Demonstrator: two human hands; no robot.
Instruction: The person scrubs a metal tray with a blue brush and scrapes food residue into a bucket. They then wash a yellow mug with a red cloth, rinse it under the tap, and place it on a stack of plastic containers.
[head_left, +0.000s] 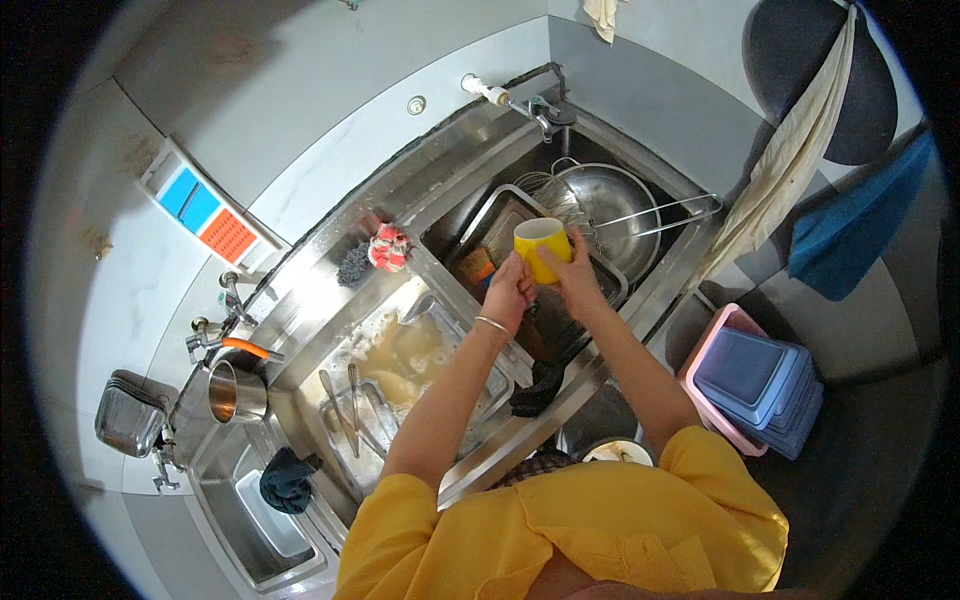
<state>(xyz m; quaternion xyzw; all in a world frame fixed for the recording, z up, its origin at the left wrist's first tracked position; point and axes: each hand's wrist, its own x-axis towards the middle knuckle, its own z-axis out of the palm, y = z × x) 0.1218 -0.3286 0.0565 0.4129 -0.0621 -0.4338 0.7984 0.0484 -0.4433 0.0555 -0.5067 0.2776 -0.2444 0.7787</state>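
Observation:
Between my two hands, a yellow mug (543, 255) with a white inside is held upright over the right sink basin. My left hand (511, 291) grips its lower left side, and a pale bangle circles that wrist. From the right, my right hand (576, 274) wraps the mug's other side. Beneath it lies a rectangular metal tray (559, 319). Beside my left hand is a sponge or brush (477, 266) with brown, orange and blue parts, partly hidden. A round steel bowl or colander (626, 202) and a wire whisk (551, 193) sit behind.
Cloudy water fills the middle basin (416, 345), with metal utensils (341, 409) and trays in it. A red-white scrubber (389, 247) and a dark scouring pad (354, 265) lie on the ledge. A tap (540, 112) overhangs the right basin. Black cloth (538, 388) drapes the front rim.

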